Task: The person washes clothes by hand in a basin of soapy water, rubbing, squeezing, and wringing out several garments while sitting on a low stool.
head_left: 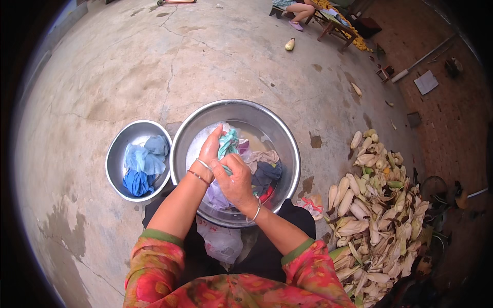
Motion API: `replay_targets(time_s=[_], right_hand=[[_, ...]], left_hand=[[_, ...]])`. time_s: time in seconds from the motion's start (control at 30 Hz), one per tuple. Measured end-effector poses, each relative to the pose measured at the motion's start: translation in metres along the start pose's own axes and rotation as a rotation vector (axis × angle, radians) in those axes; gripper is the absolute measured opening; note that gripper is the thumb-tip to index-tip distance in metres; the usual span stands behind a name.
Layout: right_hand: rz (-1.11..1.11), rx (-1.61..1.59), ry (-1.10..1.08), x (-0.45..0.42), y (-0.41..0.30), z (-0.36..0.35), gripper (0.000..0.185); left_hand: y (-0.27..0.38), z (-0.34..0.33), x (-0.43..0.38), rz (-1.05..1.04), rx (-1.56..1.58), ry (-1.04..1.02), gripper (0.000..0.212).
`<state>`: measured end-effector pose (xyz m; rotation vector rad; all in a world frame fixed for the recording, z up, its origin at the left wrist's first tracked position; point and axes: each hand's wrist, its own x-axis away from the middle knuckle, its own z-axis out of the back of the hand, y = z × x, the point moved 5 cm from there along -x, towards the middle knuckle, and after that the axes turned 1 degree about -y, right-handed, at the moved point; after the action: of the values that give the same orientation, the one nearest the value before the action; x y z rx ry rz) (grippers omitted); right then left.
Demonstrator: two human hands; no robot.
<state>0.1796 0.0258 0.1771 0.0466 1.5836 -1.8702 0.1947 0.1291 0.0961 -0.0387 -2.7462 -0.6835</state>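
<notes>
Both my hands are over a large metal basin that holds cloudy water and wet clothes. Between them is a bunched turquoise cloth. My left hand grips it on the far side, thumb and fingers pointing away from me. Closer to me, my right hand is closed in a fist around the cloth's lower end. Lilac cloth lies beneath my hands. To their right are a beige cloth and a dark grey garment, partly under water. Something red shows by the near rim.
A smaller metal basin with blue clothes stands at the left. Corn in husks is heaped at the right. A plastic bag sits below the large basin. Farther off, a person's leg shows beside a low wooden table.
</notes>
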Motion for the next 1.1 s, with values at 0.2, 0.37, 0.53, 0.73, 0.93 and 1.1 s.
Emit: replay_targets(time_s=[0.2,0.37,0.53,0.73,0.93,1.1], right_hand=[[-0.311,0.182,0.195,-0.039,0.059,0.032,0.029],[0.057,0.118,0.048,-0.004,0.002,-0.003,0.027],[-0.233,0.15,0.194,-0.03,0.046,0.029,0.034],[-0.197,0.082,0.217,-0.04,0.052,0.043,0.034],[-0.409,-0.203,0.169,-0.043,0.06,0.065,0.033],[-0.492,-0.563,0.094,-0.028,0.029,0.042,0.025]], left_hand=[[-0.048,-0.024,0.004,0.043,0.05,0.069,0.033],[-0.015,-0.017,0.009,0.118,0.065,-0.089,0.031],[-0.042,-0.035,0.009,0.015,0.039,0.039,0.026],[-0.03,-0.037,0.01,0.002,-0.072,-0.035,0.036],[-0.003,-0.04,0.012,-0.051,-0.055,0.021,0.026],[0.005,-0.015,0.0,-0.106,0.123,0.139,0.031]])
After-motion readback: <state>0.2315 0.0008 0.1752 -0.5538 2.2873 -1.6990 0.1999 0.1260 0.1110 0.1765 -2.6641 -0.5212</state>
